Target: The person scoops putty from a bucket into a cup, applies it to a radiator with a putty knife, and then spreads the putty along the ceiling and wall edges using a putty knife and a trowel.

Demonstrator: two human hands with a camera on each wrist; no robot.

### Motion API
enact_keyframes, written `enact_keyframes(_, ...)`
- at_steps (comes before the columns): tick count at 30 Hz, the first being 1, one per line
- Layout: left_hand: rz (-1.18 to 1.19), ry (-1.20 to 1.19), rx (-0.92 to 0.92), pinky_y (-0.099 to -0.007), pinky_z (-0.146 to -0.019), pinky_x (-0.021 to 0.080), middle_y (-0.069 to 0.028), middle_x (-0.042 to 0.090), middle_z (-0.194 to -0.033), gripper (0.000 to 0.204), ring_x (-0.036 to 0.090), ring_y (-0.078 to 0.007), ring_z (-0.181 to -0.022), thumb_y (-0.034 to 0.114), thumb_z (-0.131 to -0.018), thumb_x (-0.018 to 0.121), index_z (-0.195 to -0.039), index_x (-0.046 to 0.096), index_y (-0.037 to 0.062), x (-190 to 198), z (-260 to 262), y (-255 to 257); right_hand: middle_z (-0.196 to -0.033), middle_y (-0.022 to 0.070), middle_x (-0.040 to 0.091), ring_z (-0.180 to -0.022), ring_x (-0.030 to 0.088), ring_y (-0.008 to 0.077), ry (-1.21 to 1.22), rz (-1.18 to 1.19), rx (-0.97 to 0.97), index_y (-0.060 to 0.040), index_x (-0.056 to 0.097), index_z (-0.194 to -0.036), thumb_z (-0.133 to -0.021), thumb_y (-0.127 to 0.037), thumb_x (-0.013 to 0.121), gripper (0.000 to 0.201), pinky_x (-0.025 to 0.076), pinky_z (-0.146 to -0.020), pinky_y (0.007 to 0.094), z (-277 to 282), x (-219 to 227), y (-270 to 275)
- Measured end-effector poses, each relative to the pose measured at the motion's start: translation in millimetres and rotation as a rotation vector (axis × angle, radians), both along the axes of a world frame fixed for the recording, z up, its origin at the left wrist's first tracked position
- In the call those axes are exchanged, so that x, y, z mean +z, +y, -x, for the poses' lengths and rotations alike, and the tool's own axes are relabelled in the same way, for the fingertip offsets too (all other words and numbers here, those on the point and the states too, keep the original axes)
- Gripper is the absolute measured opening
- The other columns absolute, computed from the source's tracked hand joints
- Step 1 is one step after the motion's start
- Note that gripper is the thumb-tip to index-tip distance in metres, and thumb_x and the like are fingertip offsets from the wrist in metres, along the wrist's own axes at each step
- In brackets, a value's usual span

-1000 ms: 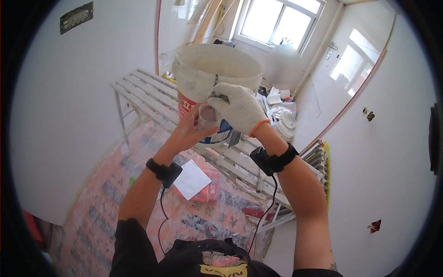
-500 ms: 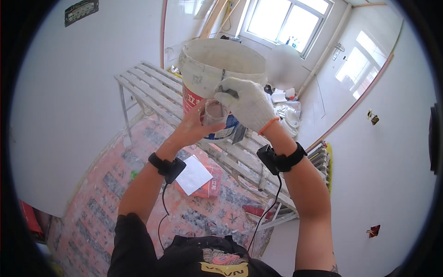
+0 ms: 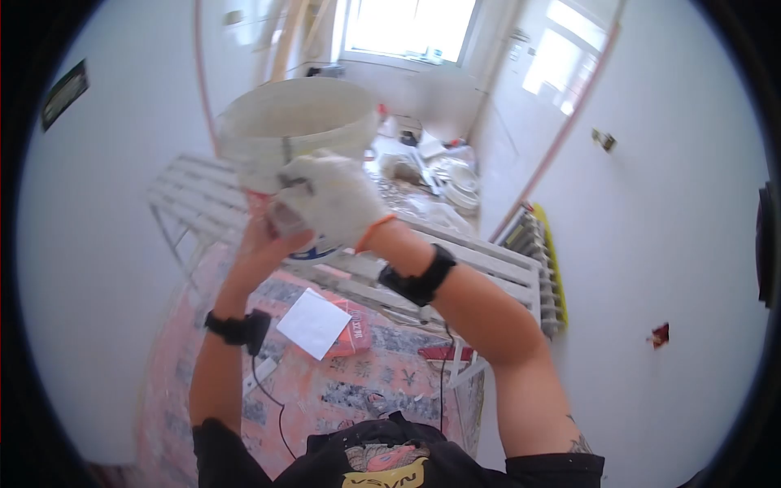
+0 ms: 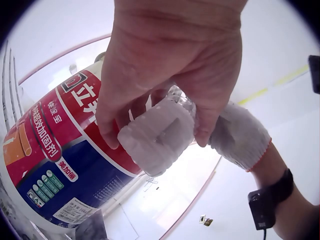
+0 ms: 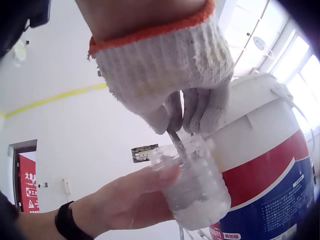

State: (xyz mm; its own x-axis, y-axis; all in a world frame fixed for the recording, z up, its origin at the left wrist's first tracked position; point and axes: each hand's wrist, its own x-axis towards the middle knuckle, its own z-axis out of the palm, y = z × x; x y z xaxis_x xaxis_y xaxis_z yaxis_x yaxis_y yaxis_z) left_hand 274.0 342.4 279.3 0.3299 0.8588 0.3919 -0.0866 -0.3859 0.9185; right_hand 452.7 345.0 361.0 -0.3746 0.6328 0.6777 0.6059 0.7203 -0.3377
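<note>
My bare left hand (image 3: 264, 246) grasps a small, clear, ribbed plastic cup (image 4: 160, 135), fingers on one side and thumb on the other. My right hand (image 3: 332, 193), in a white knitted glove with an orange cuff, pinches a thin grey metal strip (image 5: 180, 147) between thumb and fingers — its lower end reaches into the cup's mouth. Something pale lies at the bottom of the cup, though I cannot tell what. Just beyond my hands stands a large white plastic bucket (image 3: 250, 156) with a red and blue label, on a whitish slatted bench (image 3: 194, 189) that runs from the far left to the near right. Below, a white rectangular sheet (image 3: 314, 324) lies partly over a red printed bag (image 3: 358, 332) on the pink, patterned floor covering (image 3: 325, 423). A finned grey radiator (image 3: 540, 256) stands at the right — beside the bench's end — and a bright window (image 3: 411, 28) is at the far side.
</note>
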Motion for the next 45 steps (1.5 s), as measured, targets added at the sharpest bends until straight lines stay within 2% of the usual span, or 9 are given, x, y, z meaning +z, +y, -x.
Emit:
enact_keyframes(1, -0.004, 0.008, -0.042, -0.0334, -0.103, 0.049, -0.0091, 0.061, -0.129, 0.066, 0.06, -0.0176, -0.119, 0.005, -0.083, 0.076, -0.141, 0.047, -0.0031, 1, -1, -1, -0.099, 0.0207, 0.07, -0.091, 0.069, 0.0384, 0.008, -0.004, -0.042, -0.0051, 0.074, -0.103, -0.086, -0.027, 0.068, 0.028, 0.055, -0.084, 0.0433, -2, -1, -3)
enact_keyframes(9, 0.057, 0.056, 0.07, -0.0338, -0.103, 0.048, -0.0109, 0.06, -0.129, 0.066, 0.058, -0.0205, -0.121, 0.004, -0.083, 0.077, -0.142, 0.048, -0.0013, 8, 0, -4, -0.101, 0.0208, 0.07, -0.094, 0.068, 0.038, 0.134, 0.198, 0.03, -0.0048, 0.072, -0.11, -0.085, -0.028, 0.069, 0.034, 0.054, -0.086, 0.0427, -15, -18, -5)
enact_keyframes(17, -0.002, 0.076, 0.082, -0.0361, -0.104, 0.047, -0.0131, 0.06, -0.132, 0.062, 0.058, -0.0226, -0.12, 0.003, -0.085, 0.072, -0.141, 0.047, -0.0016, 23, -3, -8, -0.1, 0.0202, 0.071, -0.094, 0.069, 0.0366, 0.204, 0.18, 0.094, -0.0012, 0.066, -0.119, -0.085, -0.028, 0.071, 0.044, 0.054, -0.086, 0.0415, -24, -26, -4)
enact_keyframes(25, 0.018, 0.103, 0.139, -0.0364, -0.105, 0.046, -0.0148, 0.06, -0.131, 0.062, 0.058, -0.024, -0.122, 0.005, -0.085, 0.068, -0.142, 0.046, -0.0026, 45, -3, -19, -0.102, 0.0219, 0.071, -0.094, 0.071, 0.0368, 0.212, 0.179, 0.16, 0.0019, 0.062, -0.123, -0.085, -0.033, 0.072, 0.053, 0.055, -0.085, 0.0414, -34, -9, -16)
enact_keyframes(33, -0.034, 0.147, 0.189, -0.0358, -0.105, 0.044, -0.0145, 0.06, -0.132, 0.061, 0.056, -0.0243, -0.125, 0.008, -0.084, 0.064, -0.141, 0.047, -0.0029, 58, -6, -14, -0.105, 0.0233, 0.071, -0.098, 0.069, 0.0387, 0.179, 0.19, 0.093, 0.0007, 0.062, -0.126, -0.084, -0.038, 0.072, 0.058, 0.053, -0.09, 0.0426, -31, 11, -21)
enact_keyframes(39, -0.074, 0.19, 0.188, -0.0366, -0.103, 0.048, -0.0115, 0.061, -0.132, 0.061, 0.059, -0.0215, -0.121, 0.016, -0.089, 0.07, -0.143, 0.047, -0.0015, 58, -13, -28, -0.105, 0.0228, 0.071, -0.099, 0.069, 0.039, 0.166, 0.196, 0.075, -0.001, 0.062, -0.126, -0.083, -0.04, 0.074, 0.059, 0.054, -0.09, 0.0426, -40, 20, -45)
enact_keyframes(41, -0.048, 0.146, 0.159, -0.0361, -0.1, 0.05, -0.0117, 0.061, -0.132, 0.064, 0.06, -0.0217, -0.121, 0.014, -0.087, 0.071, -0.144, 0.046, -0.001, 56, -22, -39, -0.105, 0.0226, 0.071, -0.098, 0.07, 0.0387, 0.155, 0.18, 0.056, -0.0016, 0.062, -0.126, -0.083, -0.04, 0.074, 0.059, 0.054, -0.089, 0.0423, -46, 19, -55)
enact_keyframes(43, -0.063, 0.123, 0.137, -0.0348, -0.098, 0.053, -0.0116, 0.062, -0.131, 0.066, 0.062, -0.022, -0.119, 0.008, -0.084, 0.073, -0.143, 0.046, -0.0011, 48, -31, -47, -0.103, 0.0217, 0.071, -0.095, 0.07, 0.038, 0.076, 0.325, -0.008, -0.0018, 0.061, -0.126, -0.084, -0.043, 0.074, 0.06, 0.056, -0.086, 0.0406, -55, 22, -71)
enact_keyframes(45, -0.058, 0.118, 0.096, -0.0356, -0.098, 0.055, -0.0116, 0.061, -0.129, 0.065, 0.062, -0.0214, -0.117, 0.004, -0.08, 0.076, -0.14, 0.049, -0.0004, 38, -42, -56, -0.102, 0.0209, 0.071, -0.093, 0.07, 0.0367, 0.039, 0.29, -0.044, -0.0019, 0.061, -0.126, -0.084, -0.045, 0.075, 0.062, 0.056, -0.085, 0.0397, -64, 10, -81)
